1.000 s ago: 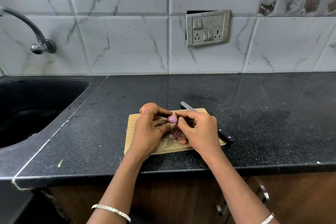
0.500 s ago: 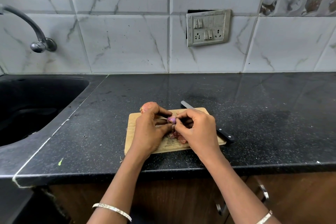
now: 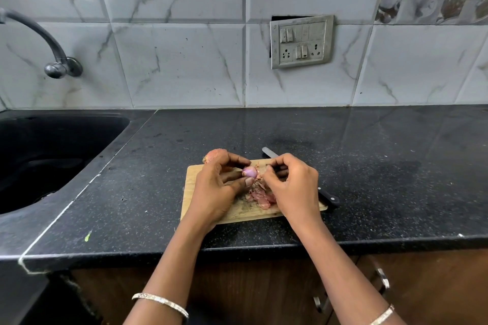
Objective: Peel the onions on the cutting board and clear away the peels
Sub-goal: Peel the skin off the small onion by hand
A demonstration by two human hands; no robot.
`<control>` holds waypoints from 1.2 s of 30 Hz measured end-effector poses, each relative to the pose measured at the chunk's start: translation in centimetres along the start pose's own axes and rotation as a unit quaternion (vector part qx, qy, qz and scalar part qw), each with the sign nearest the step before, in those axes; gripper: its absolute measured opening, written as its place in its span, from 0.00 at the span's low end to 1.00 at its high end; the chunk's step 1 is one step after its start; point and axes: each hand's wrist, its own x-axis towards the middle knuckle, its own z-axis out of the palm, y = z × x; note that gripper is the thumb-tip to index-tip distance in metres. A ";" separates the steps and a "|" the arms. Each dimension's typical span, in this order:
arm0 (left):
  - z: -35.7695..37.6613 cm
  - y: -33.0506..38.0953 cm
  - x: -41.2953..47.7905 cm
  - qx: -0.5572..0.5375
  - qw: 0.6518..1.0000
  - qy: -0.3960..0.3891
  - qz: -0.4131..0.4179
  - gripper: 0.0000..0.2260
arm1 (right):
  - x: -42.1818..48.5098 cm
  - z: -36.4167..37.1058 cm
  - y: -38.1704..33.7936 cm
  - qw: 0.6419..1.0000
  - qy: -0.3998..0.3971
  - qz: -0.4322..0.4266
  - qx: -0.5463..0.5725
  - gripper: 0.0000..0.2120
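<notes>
Onion [image 3: 249, 171], small, part-peeled: pinched between thumb and fingertips of left hand [image 3: 216, 192], over cutting board [image 3: 195, 174], between both hands. Right hand [image 3: 293, 187] curled, fingertips just beside onion's right side; whether they hold skin, cannot tell. Peels [image 3: 260, 196] heaped below.

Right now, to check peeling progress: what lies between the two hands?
In the head view, a small purple onion, pinched by the left hand; the right hand, fingers curled, sits just beside it, above peels on the cutting board.

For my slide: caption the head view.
Left hand holds a small purple onion while right hand peels it over a wooden cutting board.
</notes>
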 end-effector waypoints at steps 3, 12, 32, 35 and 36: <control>0.0 0.1 0.0 0.031 0.999 0.004 0.021 0.15 | 0.1 -0.2 -0.1 0.999 -0.012 0.019 0.024 0.08; 0.1 -0.1 0.0 -0.008 1.000 0.001 0.011 0.14 | -0.3 -0.3 -1.2 0.991 -0.061 -0.024 0.120 0.05; -0.1 0.2 0.0 -0.018 1.000 -0.012 -0.003 0.13 | -0.2 0.1 0.0 0.989 -0.061 -0.061 0.120 0.07; 0.0 0.1 -0.1 -0.012 1.000 -0.014 0.001 0.13 | -0.2 0.0 -0.2 0.991 -0.051 -0.063 0.106 0.07; 0.0 0.1 -0.1 -0.011 1.000 -0.015 0.002 0.13 | -0.3 -0.1 -0.3 0.991 -0.047 -0.062 0.105 0.07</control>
